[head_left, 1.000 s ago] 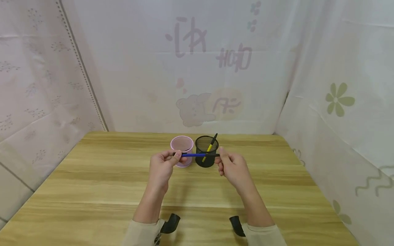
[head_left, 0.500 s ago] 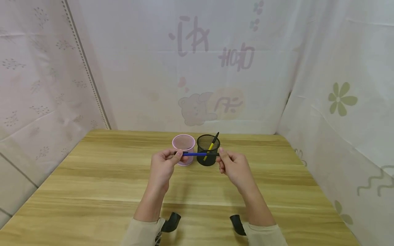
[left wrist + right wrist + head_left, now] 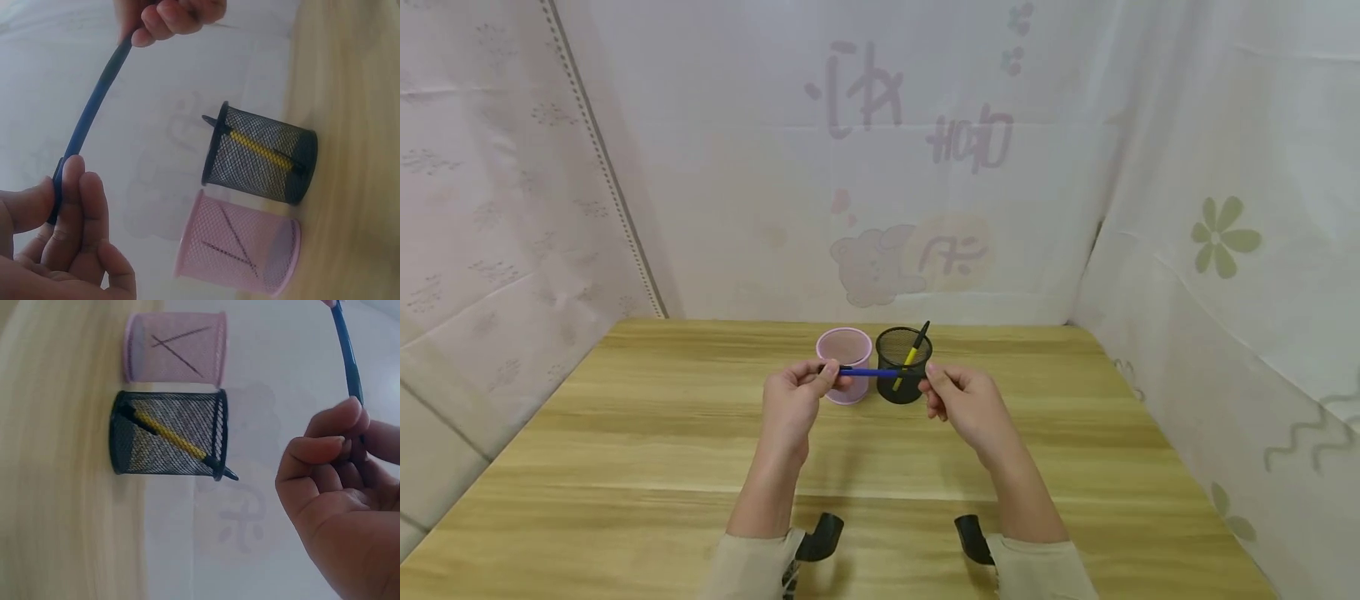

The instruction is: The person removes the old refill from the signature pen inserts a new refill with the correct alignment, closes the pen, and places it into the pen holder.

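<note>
Blue pen (image 3: 871,373): pinching both ends with left grip (image 3: 792,398) and right grip (image 3: 966,402), presumably to keep it level and steady.

The black cup (image 3: 181,415) looks like metal mesh, glossy at the rim; inside it is a smooth, plastic-looking yellow pen (image 3: 165,431), and beside it a pink cup (image 3: 190,350) of matt mesh. In front of the black cup, the blue pen (image 3: 871,372) looks smooth and plastic; under the cup is a smooth wood-grain tabletop (image 3: 880,467), behind it creased matt cloth (image 3: 737,167).
</note>
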`<act>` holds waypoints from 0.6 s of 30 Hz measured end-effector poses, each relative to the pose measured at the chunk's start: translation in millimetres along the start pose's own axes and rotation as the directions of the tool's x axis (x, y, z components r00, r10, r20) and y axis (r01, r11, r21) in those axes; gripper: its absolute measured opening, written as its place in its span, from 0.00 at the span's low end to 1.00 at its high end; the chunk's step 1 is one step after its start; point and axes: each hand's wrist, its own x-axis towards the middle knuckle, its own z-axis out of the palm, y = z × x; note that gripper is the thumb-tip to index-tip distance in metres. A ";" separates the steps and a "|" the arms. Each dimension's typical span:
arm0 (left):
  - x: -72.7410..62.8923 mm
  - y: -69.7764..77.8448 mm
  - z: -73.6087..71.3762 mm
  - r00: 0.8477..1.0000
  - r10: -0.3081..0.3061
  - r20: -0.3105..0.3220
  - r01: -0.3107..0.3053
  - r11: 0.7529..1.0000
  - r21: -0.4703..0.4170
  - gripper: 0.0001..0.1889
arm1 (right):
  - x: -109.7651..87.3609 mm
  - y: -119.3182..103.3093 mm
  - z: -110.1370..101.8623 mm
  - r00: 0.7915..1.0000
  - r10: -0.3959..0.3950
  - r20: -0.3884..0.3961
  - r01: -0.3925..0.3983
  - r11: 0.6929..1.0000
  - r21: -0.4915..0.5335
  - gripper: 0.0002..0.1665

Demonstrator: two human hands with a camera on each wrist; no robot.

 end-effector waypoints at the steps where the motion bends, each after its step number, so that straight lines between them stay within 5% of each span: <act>1: 1.2 0.9 0.5 1.000 -0.001 -0.006 0.001 1.000 -0.001 0.10 | 1.7 -0.6 -0.8 1.000 -0.012 0.007 0.012 1.000 -0.002 0.23; 12: 5.0 0.3 -0.2 0.998 -0.021 -0.058 0.022 1.000 0.013 0.10 | 12.2 7.2 1.3 0.995 -0.061 0.077 0.056 0.996 0.064 0.22; 18: 1.0 -7.9 7.7 0.998 -0.012 -0.054 0.013 1.000 0.029 0.10 | 3.5 14.7 -2.1 0.999 -0.047 0.026 0.045 0.998 0.050 0.18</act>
